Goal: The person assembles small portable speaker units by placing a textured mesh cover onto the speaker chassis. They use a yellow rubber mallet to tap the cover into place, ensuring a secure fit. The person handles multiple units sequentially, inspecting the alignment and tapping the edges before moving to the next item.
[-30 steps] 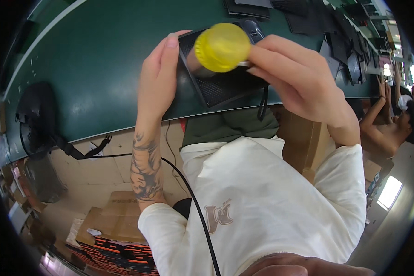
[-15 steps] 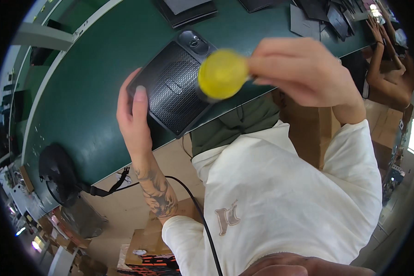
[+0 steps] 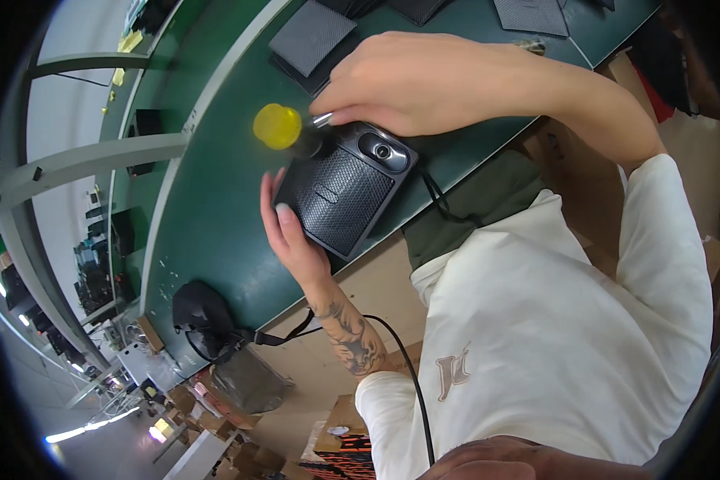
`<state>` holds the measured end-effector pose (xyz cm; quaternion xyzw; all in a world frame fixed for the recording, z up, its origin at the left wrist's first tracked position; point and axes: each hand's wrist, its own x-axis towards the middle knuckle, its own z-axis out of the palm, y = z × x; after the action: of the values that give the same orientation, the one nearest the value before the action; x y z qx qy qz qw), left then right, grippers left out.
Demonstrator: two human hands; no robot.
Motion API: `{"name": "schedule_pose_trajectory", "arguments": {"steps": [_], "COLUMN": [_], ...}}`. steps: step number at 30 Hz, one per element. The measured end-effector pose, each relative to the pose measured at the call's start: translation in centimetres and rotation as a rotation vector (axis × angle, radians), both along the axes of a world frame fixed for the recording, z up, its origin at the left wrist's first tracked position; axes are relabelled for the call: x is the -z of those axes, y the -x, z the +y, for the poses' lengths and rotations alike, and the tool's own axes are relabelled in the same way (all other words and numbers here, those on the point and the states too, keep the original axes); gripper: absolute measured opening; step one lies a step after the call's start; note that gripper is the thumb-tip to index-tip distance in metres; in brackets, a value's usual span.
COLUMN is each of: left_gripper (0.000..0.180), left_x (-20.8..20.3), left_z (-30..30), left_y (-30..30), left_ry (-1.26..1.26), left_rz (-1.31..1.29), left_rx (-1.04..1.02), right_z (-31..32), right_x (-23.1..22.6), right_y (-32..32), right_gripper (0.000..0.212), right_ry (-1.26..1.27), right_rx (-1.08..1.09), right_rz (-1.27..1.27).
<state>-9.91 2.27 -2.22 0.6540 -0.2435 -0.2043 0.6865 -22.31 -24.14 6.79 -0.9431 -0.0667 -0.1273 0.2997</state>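
A black speaker-like box (image 3: 340, 196) with a woven-looking mesh front lies tilted at the near edge of the green bench. A glossy oval panel with a round lens-like part sits at its upper right end. My left hand (image 3: 296, 240) grips the box's lower left side, thumb on the front edge and fingers along the side. My right hand (image 3: 408, 84) reaches across above the box, its fingers closed round the metal handle of a small mallet (image 3: 278, 126). The mallet's head, yellow at one end and dark at the other, is over the box's upper left corner; whether it touches is unclear.
Grey and black mesh panels (image 3: 312, 38) lie at the bench's far side. A black round object with a strap (image 3: 202, 316) sits at the left near edge. A pale metal frame (image 3: 96, 164) rises along the far left. Cardboard boxes (image 3: 344, 424) stand below, and a black cable crosses my left arm.
The mallet and my right hand have swung left across the box, from its right side to its upper left corner. The view has shifted; my left hand still holds the box.
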Motion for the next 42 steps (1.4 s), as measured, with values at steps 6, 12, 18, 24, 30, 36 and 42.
{"name": "schedule_pose_trajectory", "arguments": {"steps": [6, 12, 18, 24, 30, 36, 42], "left_gripper": [0.092, 0.092, 0.066, 0.057, 0.053, 0.065, 0.091], "left_x": [0.1, 0.0, -0.7, -10.5, -17.3, -13.9, -9.1], "left_z": [3.0, 1.8, -0.9, -4.3, -14.8, -29.1, -33.4], "left_y": [0.6, -0.9, 0.1, -2.9, -13.6, -26.7, -39.1], "left_ry": [-0.074, -0.290, -0.128, -0.088, -0.229, -0.646, -0.841], "left_rz": [-0.861, -1.190, -1.241, -0.987, -0.626, -0.796, -1.038], "left_rx": [0.305, 0.342, 0.359, 0.169, -0.083, 0.030, 0.285], "right_z": [-4.6, -5.7, -3.4, -1.2, -0.9, -0.8, -1.5], "right_x": [2.2, 8.4, 8.0, 10.3, 10.8, 10.0, 9.0], "right_y": [8.2, 11.7, 11.1, 12.7, 11.7, 11.4, 11.8], "right_gripper": [0.026, 0.028, 0.027, 0.033, 0.036, 0.038, 0.044], "right_ry": [-0.124, 0.174, 0.076, -0.168, -0.419, -0.373, -0.432], "right_rx": [0.241, 0.232, 0.329, 0.107, 0.233, 0.324, 0.336], "right_rz": [-0.098, -0.100, -0.450, -0.417, -0.358, -0.222, -0.087]}}
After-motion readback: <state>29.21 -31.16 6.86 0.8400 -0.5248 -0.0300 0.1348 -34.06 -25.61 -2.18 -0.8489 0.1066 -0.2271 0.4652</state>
